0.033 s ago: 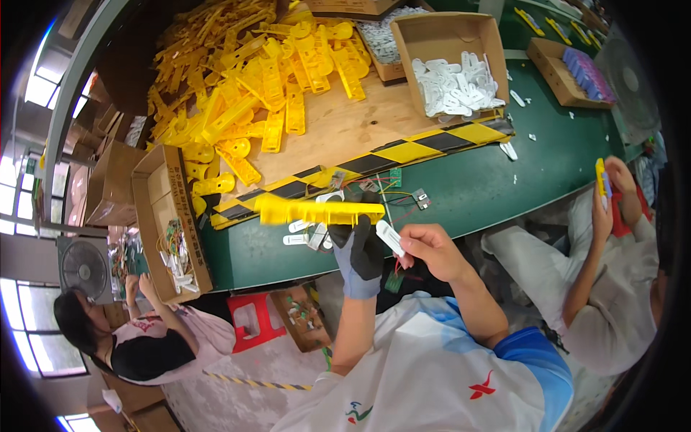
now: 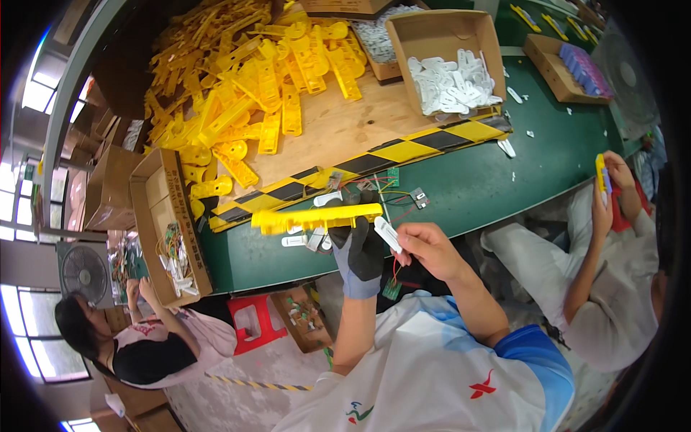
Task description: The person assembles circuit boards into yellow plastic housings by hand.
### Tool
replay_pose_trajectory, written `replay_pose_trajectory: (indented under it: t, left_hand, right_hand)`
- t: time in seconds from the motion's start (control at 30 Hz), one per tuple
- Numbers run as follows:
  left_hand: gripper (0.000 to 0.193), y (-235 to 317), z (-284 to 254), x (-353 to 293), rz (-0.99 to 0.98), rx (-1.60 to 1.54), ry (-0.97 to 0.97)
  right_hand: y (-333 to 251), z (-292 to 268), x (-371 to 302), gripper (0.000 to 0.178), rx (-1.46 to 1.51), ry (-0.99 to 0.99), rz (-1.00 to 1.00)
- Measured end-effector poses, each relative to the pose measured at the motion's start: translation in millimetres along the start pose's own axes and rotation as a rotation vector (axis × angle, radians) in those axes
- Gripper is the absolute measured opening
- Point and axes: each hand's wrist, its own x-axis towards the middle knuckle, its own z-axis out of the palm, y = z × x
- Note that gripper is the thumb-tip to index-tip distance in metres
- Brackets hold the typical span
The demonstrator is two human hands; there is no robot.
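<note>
My left hand (image 2: 360,255), in a grey and black glove, is closed around a long yellow plastic housing (image 2: 309,218). The housing is held level above the green table edge, pointing left. My right hand (image 2: 432,248), bare, pinches a small white oval plastic piece (image 2: 386,234) close to the housing's right end. Red wires run down below the right fingers toward a small green circuit board (image 2: 392,289) hanging there. On the table behind my left hand lie several white pieces (image 2: 294,241), partly hidden by the housing and glove, and a small wired metal-and-white part (image 2: 419,198).
Yellow housings (image 2: 270,79) are heaped on a wooden board edged with striped tape (image 2: 392,153). One carton (image 2: 444,32) holds white pieces; another (image 2: 169,216), at left, holds wired parts. A red stool (image 2: 258,324) stands below. Co-workers sit left and right; the right one holds a yellow piece (image 2: 602,173).
The yellow housing has tilted slightly, its left end a little lower. The right hand still pinches the white piece, which has turned slightly. The whole view has shifted a little.
</note>
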Motion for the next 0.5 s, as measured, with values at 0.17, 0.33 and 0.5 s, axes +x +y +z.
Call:
replay_pose_trajectory:
  t: [0.17,0.33,0.5]
  left_hand:
    - [0.039,-12.9,-9.2,-0.1,0.016,-0.049,-0.115]
    - [0.029,-27.2,-52.3,-0.9,0.030,0.341,-0.163]
    - [0.021,-2.4,-20.2,8.4,0.113,0.547,-0.320]
  right_hand:
    - [11.0,-0.6,4.7,0.022,0.585,-0.066,0.080]
    - [13.3,5.9,8.2,0.022,1.144,-0.205,0.095]
    - [25.2,4.1,7.5,0.023,1.200,-0.047,0.140]
